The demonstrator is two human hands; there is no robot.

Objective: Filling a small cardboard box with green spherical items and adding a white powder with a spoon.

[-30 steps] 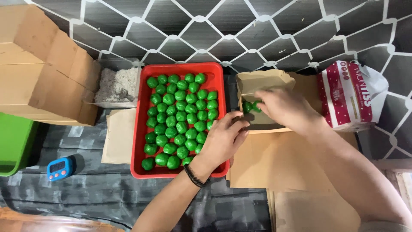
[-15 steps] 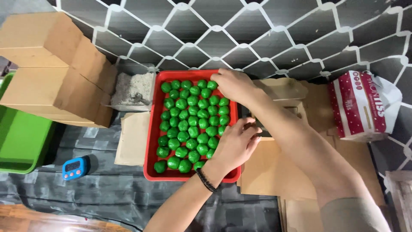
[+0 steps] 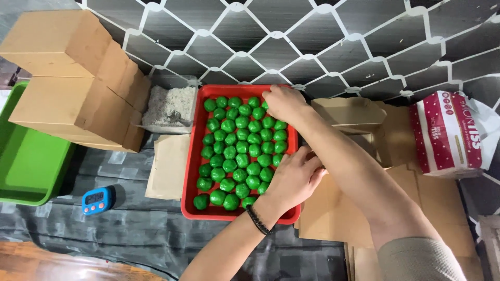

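Observation:
A red tray [image 3: 190, 208] holds several rows of small green balls [image 3: 237, 156]. My right hand [image 3: 284, 101] reaches across to the tray's far right corner, its fingers curled down around a green ball there. My left hand [image 3: 294, 177], with a dark band on the wrist, lies over the tray's right rim. Its fingers are bent under, and what they hold is hidden. An open brown cardboard box [image 3: 354, 117] stands just right of the tray, behind my right forearm.
Stacked cardboard boxes [image 3: 73, 78] stand at the left, above a green bin [image 3: 26, 161]. A clear tub of white flakes [image 3: 169, 106], a brown paper bag [image 3: 169, 166], a blue timer [image 3: 97, 200], a red and white packet [image 3: 448, 132] and flat cardboard [image 3: 333, 218] surround the tray.
My right hand left the open box on the right and moved left to the tray's far corner. My left hand slid to the tray's right rim. The view shifted slightly.

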